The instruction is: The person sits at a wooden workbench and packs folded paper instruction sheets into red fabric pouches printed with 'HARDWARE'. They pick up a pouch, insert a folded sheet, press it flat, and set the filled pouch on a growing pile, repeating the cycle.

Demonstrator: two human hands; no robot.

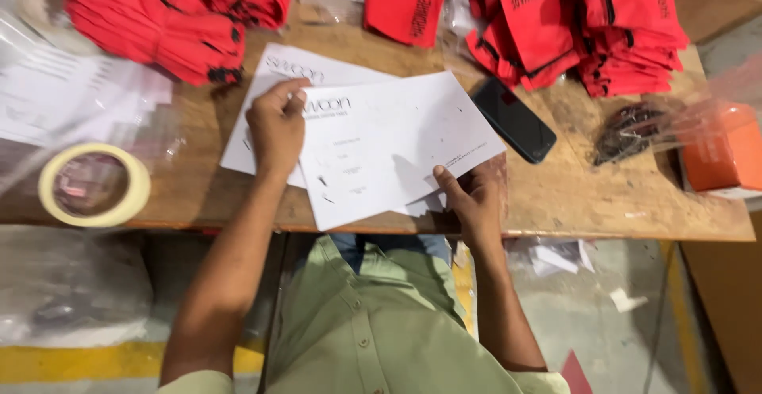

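A large white flat paper envelope (389, 144) was held over the near edge of the worn wooden desk (603, 196). Its upper left corner was pinched in the closed fingers of the left hand (276, 128), and its lower right edge was gripped by the right hand (475, 199), thumb on top and the other fingers curled beneath. Under it, more white envelopes of the same kind (270, 73) were seen lying flat on the desk, partly covered.

As far as could be judged, the work was at an early stage: only this one envelope was lifted, nothing was seen going into it, and whether it was already filled could not be told. Heaps of red fabric pouches with black lettering and black zips (159, 21) were piled along the far side of the desk, to the left and to the right (611, 37), apparently not yet dealt with.

A black smartphone (514, 120) lay face up just beside the envelope's right corner. A roll of cream masking tape (94, 185) rested at the desk's left edge on clear plastic sheeting, and an orange box in a clear bag (718, 152) stood at the far right.
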